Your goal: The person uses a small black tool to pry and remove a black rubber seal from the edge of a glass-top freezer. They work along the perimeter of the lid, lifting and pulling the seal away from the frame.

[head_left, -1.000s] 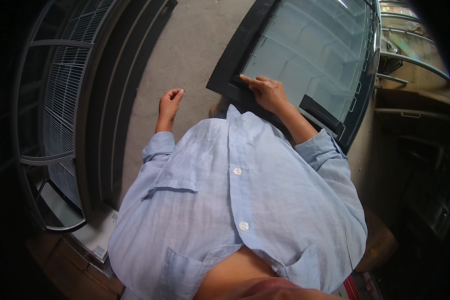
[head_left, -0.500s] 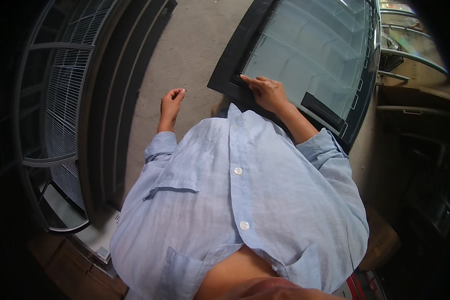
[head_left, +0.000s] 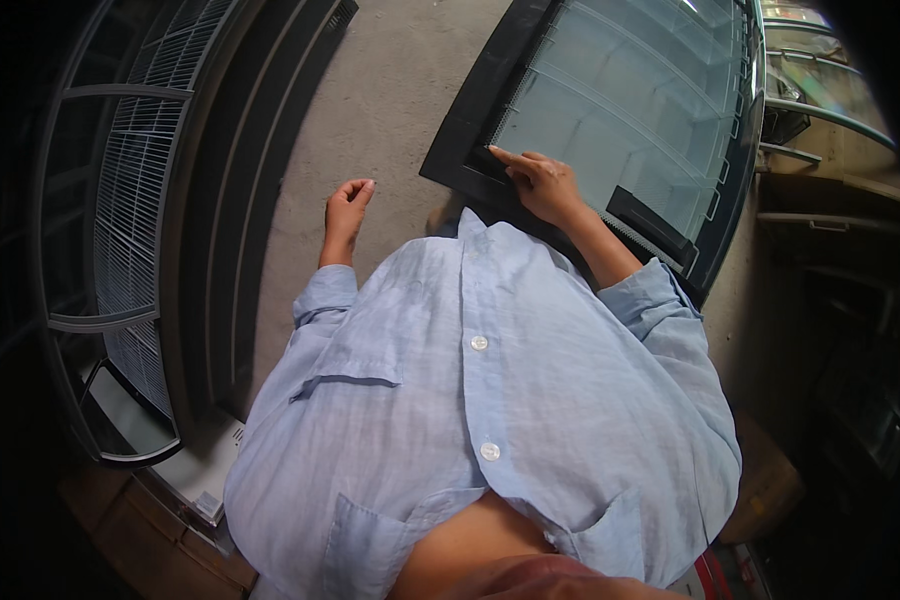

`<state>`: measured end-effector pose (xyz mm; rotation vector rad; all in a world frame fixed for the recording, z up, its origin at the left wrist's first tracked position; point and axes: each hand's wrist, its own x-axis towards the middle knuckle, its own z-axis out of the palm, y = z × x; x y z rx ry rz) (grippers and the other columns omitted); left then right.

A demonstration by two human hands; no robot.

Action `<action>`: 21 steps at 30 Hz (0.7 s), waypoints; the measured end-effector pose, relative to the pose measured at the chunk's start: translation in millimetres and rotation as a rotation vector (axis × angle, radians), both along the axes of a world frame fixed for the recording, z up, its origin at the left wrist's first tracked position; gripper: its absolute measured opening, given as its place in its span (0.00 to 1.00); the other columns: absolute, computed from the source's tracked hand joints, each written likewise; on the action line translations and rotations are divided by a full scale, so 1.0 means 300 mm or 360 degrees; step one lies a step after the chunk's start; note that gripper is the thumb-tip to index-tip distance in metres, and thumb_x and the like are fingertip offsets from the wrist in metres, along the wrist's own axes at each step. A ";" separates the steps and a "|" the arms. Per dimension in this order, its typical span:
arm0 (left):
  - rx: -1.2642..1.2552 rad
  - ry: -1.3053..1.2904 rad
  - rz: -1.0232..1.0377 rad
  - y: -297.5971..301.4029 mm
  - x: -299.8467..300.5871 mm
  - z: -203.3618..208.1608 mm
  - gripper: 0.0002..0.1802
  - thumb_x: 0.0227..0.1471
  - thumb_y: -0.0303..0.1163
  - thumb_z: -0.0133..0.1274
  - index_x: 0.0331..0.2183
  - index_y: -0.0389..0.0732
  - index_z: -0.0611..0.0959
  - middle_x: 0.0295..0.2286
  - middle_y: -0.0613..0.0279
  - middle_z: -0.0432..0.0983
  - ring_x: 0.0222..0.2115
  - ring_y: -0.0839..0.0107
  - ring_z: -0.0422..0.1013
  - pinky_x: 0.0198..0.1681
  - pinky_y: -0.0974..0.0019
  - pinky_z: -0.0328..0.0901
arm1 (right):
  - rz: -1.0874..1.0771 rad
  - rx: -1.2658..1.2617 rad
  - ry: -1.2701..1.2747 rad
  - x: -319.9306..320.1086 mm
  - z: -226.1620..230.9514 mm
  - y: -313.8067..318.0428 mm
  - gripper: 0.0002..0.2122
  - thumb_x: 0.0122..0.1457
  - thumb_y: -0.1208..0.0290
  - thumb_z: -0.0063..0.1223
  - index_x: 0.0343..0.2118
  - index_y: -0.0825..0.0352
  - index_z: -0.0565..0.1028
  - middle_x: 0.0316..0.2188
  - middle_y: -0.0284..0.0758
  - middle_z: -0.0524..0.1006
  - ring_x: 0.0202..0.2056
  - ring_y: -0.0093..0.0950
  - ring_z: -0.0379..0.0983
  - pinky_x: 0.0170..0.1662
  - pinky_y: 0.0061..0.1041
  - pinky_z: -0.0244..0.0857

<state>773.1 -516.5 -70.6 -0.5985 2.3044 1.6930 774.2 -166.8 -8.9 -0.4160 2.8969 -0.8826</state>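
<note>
Glass door (head_left: 630, 100) flat on concrete floor (head_left: 390, 90)

The left hand (head_left: 347, 203) hangs loosely curled, holding nothing; the right hand (head_left: 544, 183) reaches far right, fingers flat, palm down.

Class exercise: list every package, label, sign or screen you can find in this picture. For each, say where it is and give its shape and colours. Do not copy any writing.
Cardboard box: lower right on the floor, beside the shirt; brown, boxy, partly hidden.
Red package: bottom edge, right of centre; only a red and white corner shows.
White label: lower left, on the base of the open cabinet; pale, flat, with small dark print.
No screens or signs in view.
</note>
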 end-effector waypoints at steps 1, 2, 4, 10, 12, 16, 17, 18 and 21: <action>0.0003 -0.0009 -0.0006 -0.002 0.004 -0.003 0.14 0.54 0.38 0.60 0.37 0.39 0.84 0.29 0.71 0.76 0.31 0.81 0.68 0.36 0.75 0.63 | 0.0038 -0.0005 0.0025 -0.001 0.004 -0.004 0.21 0.56 0.72 0.51 0.53 0.43 0.75 0.29 0.31 0.77 0.32 0.33 0.77 0.34 0.32 0.70; 0.0006 -0.0018 -0.0012 -0.003 0.004 -0.005 0.14 0.54 0.39 0.60 0.37 0.39 0.84 0.29 0.71 0.76 0.31 0.81 0.68 0.37 0.75 0.63 | 0.0076 -0.0010 0.0049 0.002 0.009 -0.012 0.21 0.56 0.72 0.51 0.53 0.43 0.75 0.29 0.31 0.77 0.32 0.33 0.77 0.34 0.32 0.70; 0.0007 -0.0034 0.0004 0.004 0.002 0.007 0.14 0.54 0.39 0.60 0.37 0.39 0.84 0.29 0.70 0.77 0.31 0.81 0.68 0.37 0.75 0.63 | 0.0095 -0.0075 0.0056 0.009 0.000 -0.009 0.21 0.56 0.71 0.51 0.52 0.43 0.75 0.29 0.30 0.77 0.33 0.33 0.77 0.34 0.32 0.70; 0.0033 -0.0021 -0.0018 0.004 -0.012 0.001 0.14 0.54 0.39 0.60 0.38 0.39 0.84 0.30 0.70 0.77 0.32 0.80 0.69 0.38 0.75 0.64 | 0.0095 -0.0012 0.0033 0.006 -0.003 -0.009 0.20 0.56 0.71 0.51 0.52 0.43 0.75 0.29 0.30 0.77 0.33 0.32 0.76 0.34 0.32 0.70; 0.0043 -0.0014 -0.0024 0.003 -0.019 -0.007 0.14 0.54 0.39 0.60 0.38 0.39 0.83 0.30 0.70 0.77 0.32 0.80 0.69 0.38 0.75 0.64 | 0.0099 0.0019 0.0020 0.006 0.000 -0.004 0.20 0.56 0.71 0.51 0.52 0.44 0.75 0.28 0.30 0.76 0.33 0.32 0.76 0.34 0.31 0.70; 0.0056 -0.0017 -0.0037 -0.001 -0.032 -0.019 0.14 0.54 0.38 0.60 0.38 0.39 0.83 0.30 0.70 0.77 0.32 0.81 0.69 0.38 0.75 0.64 | 0.0076 -0.0048 -0.0006 0.007 -0.003 -0.010 0.20 0.57 0.71 0.51 0.52 0.44 0.75 0.29 0.31 0.76 0.33 0.33 0.76 0.35 0.33 0.70; 0.0072 -0.0021 -0.0057 0.001 -0.035 -0.015 0.14 0.54 0.38 0.60 0.38 0.39 0.83 0.30 0.70 0.77 0.32 0.81 0.69 0.38 0.75 0.64 | 0.0079 -0.0096 -0.0020 0.007 -0.008 -0.001 0.20 0.57 0.71 0.50 0.52 0.44 0.75 0.29 0.31 0.76 0.34 0.33 0.76 0.35 0.33 0.70; 0.0048 -0.0022 -0.0052 -0.002 -0.038 -0.020 0.14 0.54 0.38 0.60 0.37 0.39 0.83 0.30 0.70 0.77 0.32 0.81 0.69 0.38 0.75 0.64 | 0.0081 -0.0142 -0.0029 0.003 -0.012 0.008 0.21 0.57 0.71 0.50 0.53 0.43 0.75 0.29 0.31 0.76 0.34 0.33 0.76 0.35 0.33 0.70; 0.0003 -0.0017 -0.0039 -0.009 -0.043 -0.030 0.13 0.53 0.38 0.60 0.37 0.39 0.84 0.30 0.69 0.78 0.32 0.81 0.70 0.38 0.75 0.64 | -0.0165 -0.0162 0.0108 -0.022 -0.036 0.013 0.21 0.57 0.71 0.49 0.53 0.43 0.74 0.29 0.32 0.76 0.34 0.34 0.76 0.36 0.34 0.70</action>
